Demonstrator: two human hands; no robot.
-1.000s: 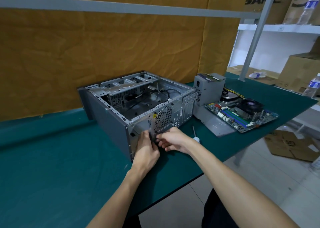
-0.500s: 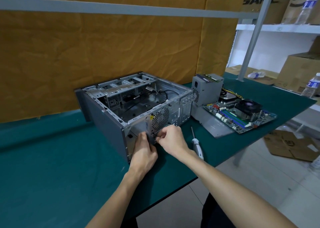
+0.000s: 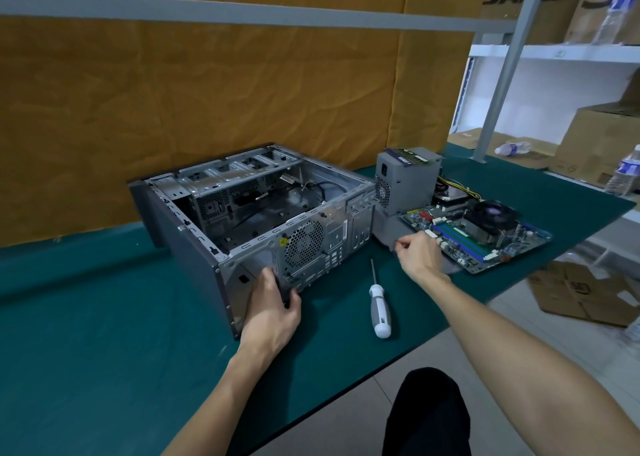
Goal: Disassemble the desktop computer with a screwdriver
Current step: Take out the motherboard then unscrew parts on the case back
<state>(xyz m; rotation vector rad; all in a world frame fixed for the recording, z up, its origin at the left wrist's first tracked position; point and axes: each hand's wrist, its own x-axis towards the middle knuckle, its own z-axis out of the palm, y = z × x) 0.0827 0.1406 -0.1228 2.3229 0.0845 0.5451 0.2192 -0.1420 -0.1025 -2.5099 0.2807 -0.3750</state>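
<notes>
The left hand reaches forward with a straight arm and holds the near corner of the computer case, its fingers and thumb curled on a small dark part at the bottom of the back panel. The right hand is stretched out to the right, over the gray side panel, with thumb and finger pinched together; if there is a tiny thing between them, it is too small to tell. The case lies on its side on the green tabletop, open side up, with its fan grille facing the person and its long side running away to the left. The screwdriver lies flat on the tabletop between the two hands, touching neither one. Its white handle is near the person and its thin metal tip points away. A power supply box stands just right of the case, and a motherboard lies flat beside it.
</notes>
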